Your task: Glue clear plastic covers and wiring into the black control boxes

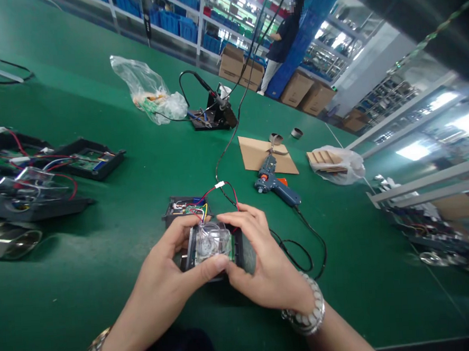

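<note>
Between my two hands is a dark plastic housing (239, 245) with a clear plastic cover (212, 241) inside it. My left hand (166, 267) grips the housing from the left, its thumb lying across the near edge of the clear cover. On the right side, my right hand (263, 258) wraps round the housing, fingers at the far edge and thumb at the near edge. Just beyond sits the other half of the case (184, 206), holding a circuit board. Red, yellow and white wires (204, 212) run between the two halves. My hands hide parts of the housing's sides.
A glue gun (277, 183) lies beside a cardboard sheet (253, 153), its cable curling right. Farther back stand a soldering iron stand (215, 116) and a plastic bag (150, 93). More opened housings (94, 160) lie left. A person (284, 40) stands beyond the green table (114, 225).
</note>
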Available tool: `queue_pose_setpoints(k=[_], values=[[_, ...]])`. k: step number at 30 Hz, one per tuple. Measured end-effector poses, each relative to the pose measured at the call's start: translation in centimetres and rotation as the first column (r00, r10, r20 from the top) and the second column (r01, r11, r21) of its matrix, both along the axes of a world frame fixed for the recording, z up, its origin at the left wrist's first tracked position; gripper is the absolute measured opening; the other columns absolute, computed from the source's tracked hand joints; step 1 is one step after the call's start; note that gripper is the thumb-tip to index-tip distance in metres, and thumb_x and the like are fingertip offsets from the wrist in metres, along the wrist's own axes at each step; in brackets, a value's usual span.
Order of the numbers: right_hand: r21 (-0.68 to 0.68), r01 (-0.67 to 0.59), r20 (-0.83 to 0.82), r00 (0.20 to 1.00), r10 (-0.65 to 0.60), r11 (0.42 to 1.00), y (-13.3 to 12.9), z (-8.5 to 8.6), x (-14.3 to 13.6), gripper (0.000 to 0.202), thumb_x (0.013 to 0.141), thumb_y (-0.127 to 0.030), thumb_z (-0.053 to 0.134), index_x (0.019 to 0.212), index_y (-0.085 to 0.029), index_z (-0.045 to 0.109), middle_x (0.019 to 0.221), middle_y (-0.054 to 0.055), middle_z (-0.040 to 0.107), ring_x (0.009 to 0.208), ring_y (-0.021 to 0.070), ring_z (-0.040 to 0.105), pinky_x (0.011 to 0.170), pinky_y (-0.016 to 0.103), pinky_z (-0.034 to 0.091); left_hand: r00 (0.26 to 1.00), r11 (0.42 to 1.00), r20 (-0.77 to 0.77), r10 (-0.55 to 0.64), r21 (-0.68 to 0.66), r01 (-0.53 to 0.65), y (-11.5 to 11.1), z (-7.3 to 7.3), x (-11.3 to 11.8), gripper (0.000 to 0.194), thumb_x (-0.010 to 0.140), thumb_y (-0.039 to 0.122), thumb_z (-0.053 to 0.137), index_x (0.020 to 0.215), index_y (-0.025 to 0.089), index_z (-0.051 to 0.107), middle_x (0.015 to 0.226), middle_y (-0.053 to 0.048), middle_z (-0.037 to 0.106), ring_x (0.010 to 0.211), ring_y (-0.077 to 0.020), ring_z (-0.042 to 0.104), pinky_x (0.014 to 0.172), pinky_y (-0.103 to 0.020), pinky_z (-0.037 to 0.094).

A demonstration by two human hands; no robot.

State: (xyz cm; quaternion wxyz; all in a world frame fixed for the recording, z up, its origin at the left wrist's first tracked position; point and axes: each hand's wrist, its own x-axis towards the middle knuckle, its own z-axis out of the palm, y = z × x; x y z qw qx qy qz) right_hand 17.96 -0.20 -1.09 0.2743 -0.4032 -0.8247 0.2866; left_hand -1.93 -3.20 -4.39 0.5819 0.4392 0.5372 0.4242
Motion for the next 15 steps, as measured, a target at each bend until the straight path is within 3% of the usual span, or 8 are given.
queue_pose_setpoints(k=[4, 8, 11, 15], values=[[0.003, 0.078, 0.01, 0.997, -0.078, 0.997, -0.4, -0.3, -0.4, 0.049, 0.093, -0.021, 0.069, 0.14, -0.021, 0.055, 0.136, 0.006, 0.065, 0.14, 0.026, 0.045, 0.124, 0.05, 0.034, 0.999, 0.999, -0.007, 0.038, -0.022, -0.038, 0.5, 0.5, 0.3, 0.065, 0.077, 0.053, 0.087, 0.125, 0.025, 0.054, 0.123, -0.005, 0.072, 0.111, -0.0268, 0.068, 0.097, -0.037, 0.052], [0.047, 0.084, 0.032, 0.996, -0.086, 0.995, -0.5, -0.9, -0.5, 0.048, 0.099, -0.025, 0.067, 0.145, -0.019, 0.054, 0.139, 0.009, 0.063, 0.137, 0.0262, 0.046, 0.126, 0.051, 0.032, 0.999, 0.999, 0.047, 0.021, -0.045, -0.019, 0.9, 1.2, -0.2, 0.051, 0.088, 0.057, 0.073, 0.124, 0.024, 0.06, 0.132, -0.006, 0.071, 0.116, -0.0283, 0.068, 0.096, -0.037, 0.055], [0.078, 0.095, 0.056, 0.994, -0.099, 0.992, -0.5, -1.1, -0.6, 0.048, 0.101, -0.027, 0.065, 0.147, -0.018, 0.054, 0.139, 0.011, 0.064, 0.137, 0.0293, 0.045, 0.125, 0.055, 0.034, 0.991, 0.995, 0.116, 0.064, -0.086, -0.054, 1.0, 1.3, -0.9, 0.04, 0.092, 0.045, 0.065, 0.126, 0.025, 0.066, 0.142, -0.003, 0.067, 0.131, -0.0282, 0.062, 0.1, -0.034, 0.053], [0.12, 0.148, 0.077, 0.985, -0.157, 0.982, -0.6, -0.7, -1.1, 0.043, 0.1, -0.022, 0.063, 0.142, -0.02, 0.058, 0.135, 0.01, 0.068, 0.133, 0.0312, 0.049, 0.121, 0.059, 0.038, 0.977, 0.992, 0.215, 0.006, -0.128, 0.022, 0.9, 1.1, -1.5, 0.052, 0.084, 0.03, 0.069, 0.135, 0.025, 0.062, 0.133, -0.004, 0.073, 0.123, -0.0274, 0.067, 0.097, -0.033, 0.055]])
